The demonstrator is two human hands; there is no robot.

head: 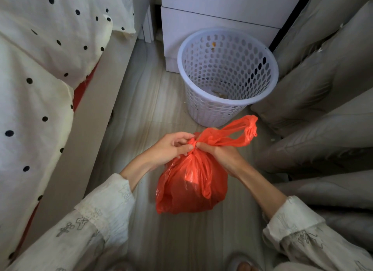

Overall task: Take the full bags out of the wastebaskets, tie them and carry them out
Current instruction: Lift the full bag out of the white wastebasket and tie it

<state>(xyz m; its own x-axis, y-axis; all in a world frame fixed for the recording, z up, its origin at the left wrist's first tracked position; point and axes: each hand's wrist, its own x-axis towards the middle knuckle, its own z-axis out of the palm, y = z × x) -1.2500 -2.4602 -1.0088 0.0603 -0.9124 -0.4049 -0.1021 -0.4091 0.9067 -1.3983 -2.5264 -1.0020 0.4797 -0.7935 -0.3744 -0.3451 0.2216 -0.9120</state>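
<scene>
Wood floor (153, 101) beside wastebasket (226, 77), both hands pinching red bag (191, 182) knot, forearms converging

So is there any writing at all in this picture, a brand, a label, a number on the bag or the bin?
None that can be read.
Red bag: plain plastic, no print visible.
Wastebasket: plain, only holes, no label.
Sleeves: grey drawn motifs, crosses and the like; a few marks might be letters, too small and blurred to read.
Bedding: only dark dots.
</scene>
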